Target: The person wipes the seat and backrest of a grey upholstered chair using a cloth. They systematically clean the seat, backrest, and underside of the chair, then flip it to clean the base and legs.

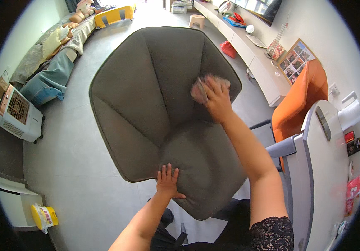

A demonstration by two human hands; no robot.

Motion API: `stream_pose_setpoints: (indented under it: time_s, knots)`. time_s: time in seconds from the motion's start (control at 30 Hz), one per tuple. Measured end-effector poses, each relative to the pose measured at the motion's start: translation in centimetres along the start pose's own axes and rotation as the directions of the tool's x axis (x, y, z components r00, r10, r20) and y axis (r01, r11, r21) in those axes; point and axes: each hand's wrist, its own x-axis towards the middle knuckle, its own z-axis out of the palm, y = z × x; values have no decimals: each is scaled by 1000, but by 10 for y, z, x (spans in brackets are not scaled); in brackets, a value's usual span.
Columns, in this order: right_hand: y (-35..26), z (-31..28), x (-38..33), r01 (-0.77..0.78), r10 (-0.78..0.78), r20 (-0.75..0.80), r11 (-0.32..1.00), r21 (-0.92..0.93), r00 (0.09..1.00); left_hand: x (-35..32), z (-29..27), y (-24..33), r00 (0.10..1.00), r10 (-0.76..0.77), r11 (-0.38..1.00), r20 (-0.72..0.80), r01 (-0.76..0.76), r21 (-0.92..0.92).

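Observation:
A dark grey padded chair [180, 71] with a wide seamed backrest fills the middle of the head view. My left hand [167, 183] lies with fingers spread on the near left edge of its seat [205, 167]. Up at the right part of the backrest, my right hand [216, 98] presses a bunched cloth [199, 91], brownish pink and blurred by motion, against the upholstery. The fingers bend over the cloth and hide part of it.
An orange chair [301, 96] and a pale table [326, 180] stand close on my right. A long white wall cabinet [247, 54] runs along the far right. To the left are an air cooler [19, 113], a covered sofa [48, 79] and a yellow tub [46, 216].

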Motion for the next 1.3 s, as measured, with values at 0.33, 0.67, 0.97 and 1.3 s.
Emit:
stream_pose_setpoints:
  time_s: [0.33,0.67,0.97,1.3]
  knots:
    - [64,-22,-2,-325,335,-100,940,103,937,1,0,3,998,-38,999,58,39,-4]
    - [37,-61,-37,-381,381,-163,924,34,910,2,5,-3,1000,3,1000,1,-3,-2]
    - [19,25,-49,-354,318,-159,879,-319,935,4,9,-3,1000,3,1000,27,-3,-14]
    - [-13,17,-93,-241,237,158,971,2,958,3,-1,0,1000,10,1000,-2,-10,-20]
